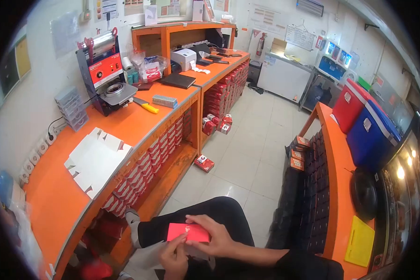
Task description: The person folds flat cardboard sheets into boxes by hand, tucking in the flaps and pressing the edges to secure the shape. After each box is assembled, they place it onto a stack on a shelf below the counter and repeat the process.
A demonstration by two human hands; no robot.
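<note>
A small flat-topped red box with a little white print rests over my lap, held between both hands. My right hand comes in from the right and curves round its far and right sides, with the thumb along the near edge. My left hand is at the near left corner, its thumb and fingertips pressed together at the edge by the print. Pale sides show under the red top, partly hidden by my hands. The underside is out of sight.
An unfolded white carton lies on the orange counter at left, near a sealing machine and a yellow-handled knife. Red boxes fill the shelf below; one box is on the floor. Coolers stand at right.
</note>
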